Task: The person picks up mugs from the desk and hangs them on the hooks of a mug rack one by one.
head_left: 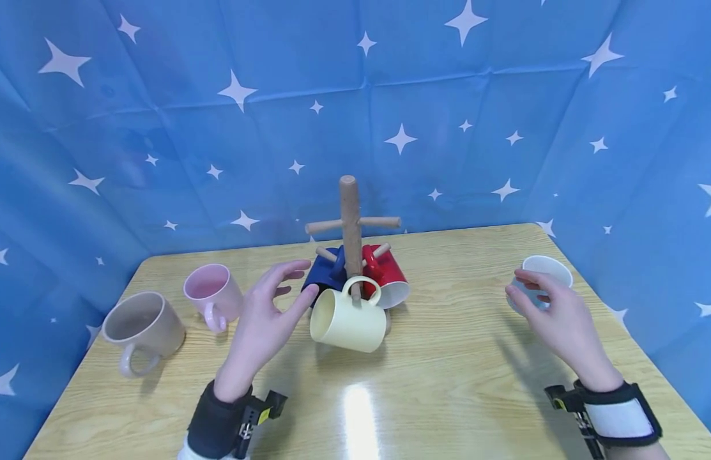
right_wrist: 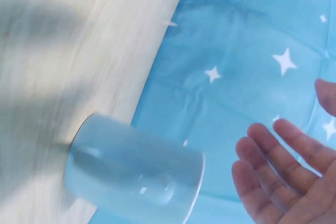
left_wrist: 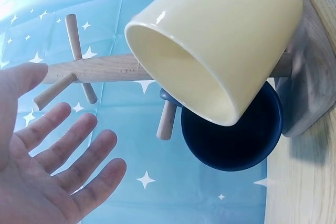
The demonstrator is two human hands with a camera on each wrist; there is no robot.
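Note:
A wooden mug tree point(head_left: 351, 220) carries a pale yellow mug point(head_left: 351, 322) at the front, a blue mug point(head_left: 323, 271) at back left and a red mug point(head_left: 393, 281) at back right, hung by their handles. My left hand point(head_left: 269, 319) is just left of the yellow mug, fingers spread and holding nothing; the left wrist view shows its palm point(left_wrist: 42, 182) apart from the mug. Over at the right, my right hand point(head_left: 562, 319) hovers by a light blue mug point(head_left: 547, 268) that stands upright. In the right wrist view a gap separates the fingers point(right_wrist: 283, 166) from this mug point(right_wrist: 131, 169).
A pink mug point(head_left: 214, 294) and a grey-beige mug point(head_left: 145, 329) stand upright at the table's left, handles toward the front. Two upper pegs point(head_left: 380, 222) of the tree hold no mug. A blue star-patterned cloth point(head_left: 309, 140) hangs behind the wooden table point(head_left: 447, 383).

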